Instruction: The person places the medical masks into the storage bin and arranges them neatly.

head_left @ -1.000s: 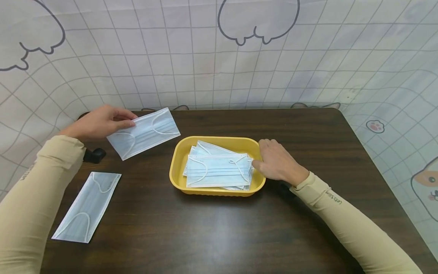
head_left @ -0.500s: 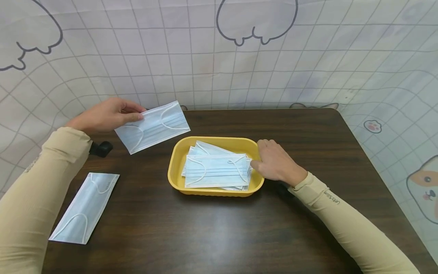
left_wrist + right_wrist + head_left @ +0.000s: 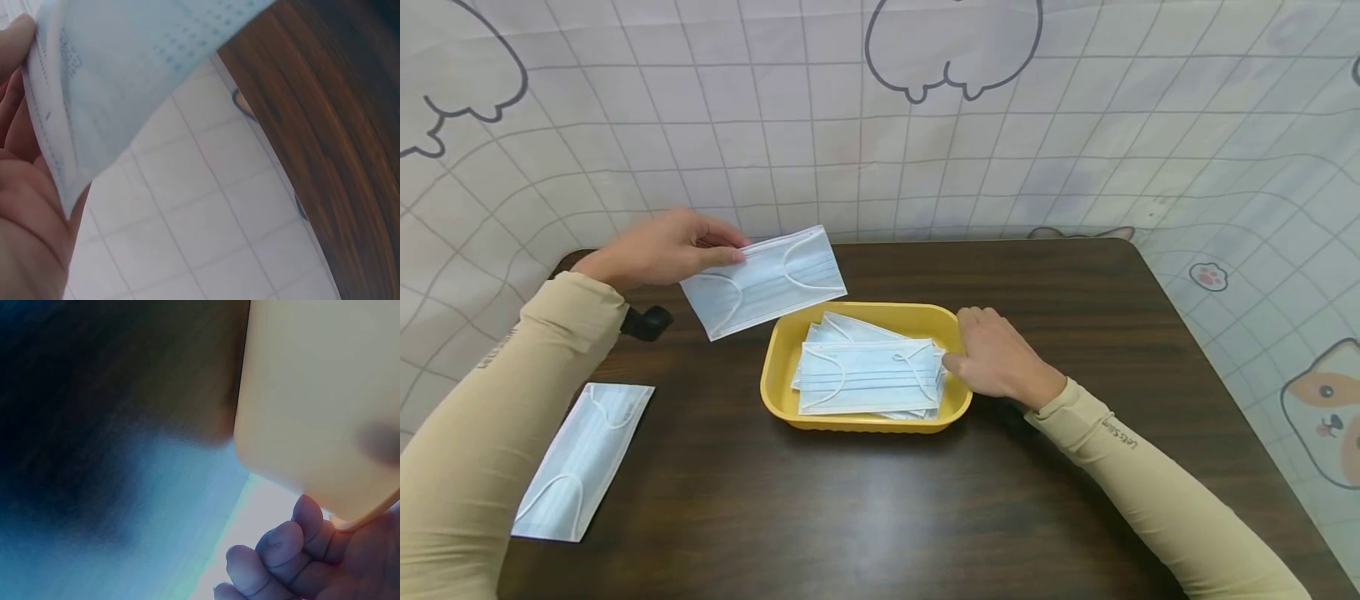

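Note:
My left hand (image 3: 673,248) pinches a pale blue disposable face mask (image 3: 767,281) by its upper long edge, thumb in front. The mask hangs tilted above the table, its lower right part overlapping the tray's left back corner in the head view. Close up in the left wrist view, the mask (image 3: 137,75) shows its embossed edge beside the fingers. A yellow plastic tray (image 3: 772,379) holds several stacked face masks (image 3: 868,377) with white ear loops. My right hand (image 3: 1000,354) grips the tray's right end, thumb over the rim; in the right wrist view its fingers curl by the tray wall (image 3: 312,394).
Another face mask (image 3: 583,462) lies flat on the dark wooden table (image 3: 850,508) at the left, beside my left sleeve. Behind the table hangs a white grid-patterned cloth (image 3: 760,125) with cartoon drawings. Black wrist straps (image 3: 646,323) sit at the cuffs.
My left hand has moved right with the face mask, from left of the tray to its back left corner. My right hand keeps its grip on the tray.

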The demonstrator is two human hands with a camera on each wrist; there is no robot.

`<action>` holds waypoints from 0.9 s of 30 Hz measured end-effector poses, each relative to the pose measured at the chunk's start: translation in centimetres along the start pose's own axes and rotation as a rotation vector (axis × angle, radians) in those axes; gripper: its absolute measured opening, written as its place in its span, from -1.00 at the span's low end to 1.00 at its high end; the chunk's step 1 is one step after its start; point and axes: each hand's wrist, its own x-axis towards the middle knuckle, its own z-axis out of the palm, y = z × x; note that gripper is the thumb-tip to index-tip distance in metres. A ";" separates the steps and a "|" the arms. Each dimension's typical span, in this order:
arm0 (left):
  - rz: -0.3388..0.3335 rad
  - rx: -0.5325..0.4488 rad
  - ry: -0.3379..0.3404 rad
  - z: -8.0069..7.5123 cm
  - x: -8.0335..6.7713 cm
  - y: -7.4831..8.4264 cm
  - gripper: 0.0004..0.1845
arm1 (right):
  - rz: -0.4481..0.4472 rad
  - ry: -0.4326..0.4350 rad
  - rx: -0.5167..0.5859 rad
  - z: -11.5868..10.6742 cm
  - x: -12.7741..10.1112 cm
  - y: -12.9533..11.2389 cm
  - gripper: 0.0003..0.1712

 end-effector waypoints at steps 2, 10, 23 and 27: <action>0.008 -0.027 -0.010 0.4 0.2 0.5 -0.65 | -0.002 0.003 0.000 0.0 0.0 0.0 -0.67; 0.055 -0.117 -0.066 1.8 1.4 2.4 -0.68 | -0.003 0.008 -0.020 -0.1 0.0 -0.1 -0.63; 0.183 -0.219 -0.204 5.5 4.4 4.7 -0.74 | 0.016 -0.004 -0.024 0.0 0.0 -0.2 -0.62; 0.207 -0.255 -0.237 6.2 4.8 5.2 -0.75 | 0.018 -0.005 -0.030 0.0 -0.1 -0.2 -0.62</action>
